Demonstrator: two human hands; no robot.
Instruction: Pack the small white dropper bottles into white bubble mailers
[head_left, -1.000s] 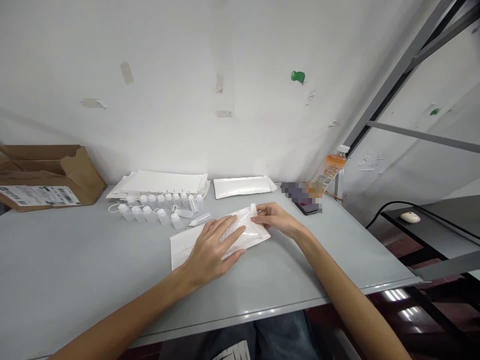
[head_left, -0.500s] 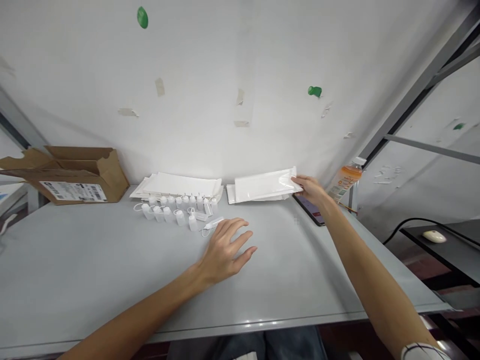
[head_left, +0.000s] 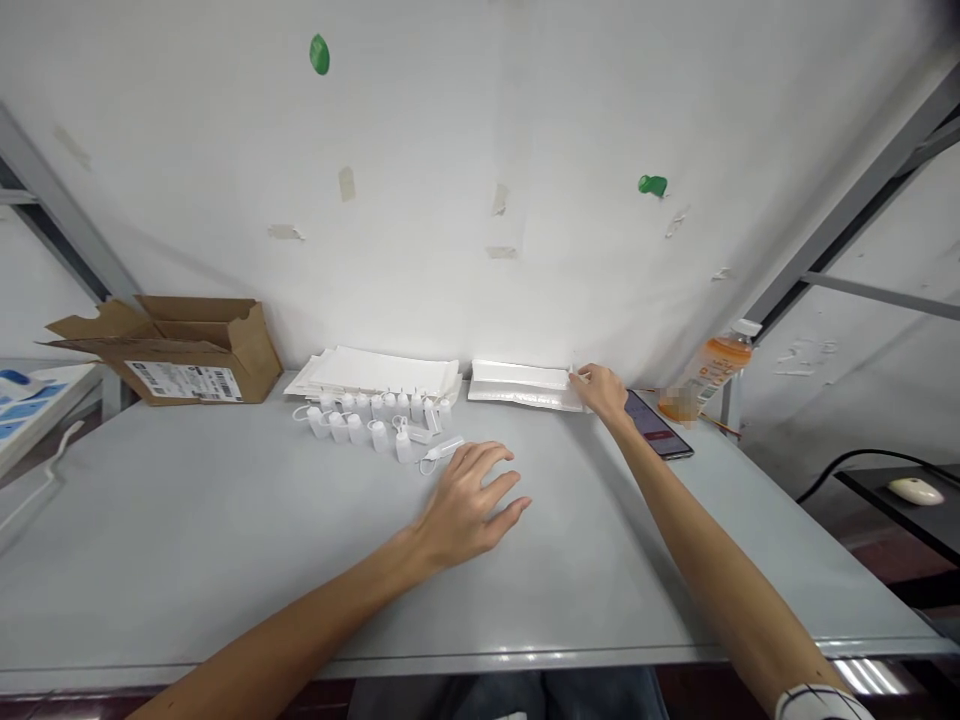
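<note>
At the back of the table lie flat white packets (head_left: 517,387) with glossy edges. My right hand (head_left: 604,392) has its fingers closed on the right end of the top one, which looks bowed. My left hand (head_left: 469,505) is open, palm down and fingers spread, over the table's middle. Just beyond it a small translucent squeeze bottle (head_left: 448,449) with a looped cap strap lies on its side. Several more such bottles (head_left: 355,429), mostly upright, stand in rows to the left. Behind them is a stack of white sheets or packets (head_left: 390,370).
An opened cardboard box (head_left: 202,350) sits at the back left. A phone (head_left: 656,425) and an orange drink bottle (head_left: 716,365) are right of my right hand. A white cable (head_left: 45,480) lies at the left; a mouse (head_left: 915,491) rests on a dark side surface (head_left: 885,500).
The white packet in my right hand has come down from a raised, tilted position onto the others. My left hand keeps its spread pose. The view has shifted slightly left.
</note>
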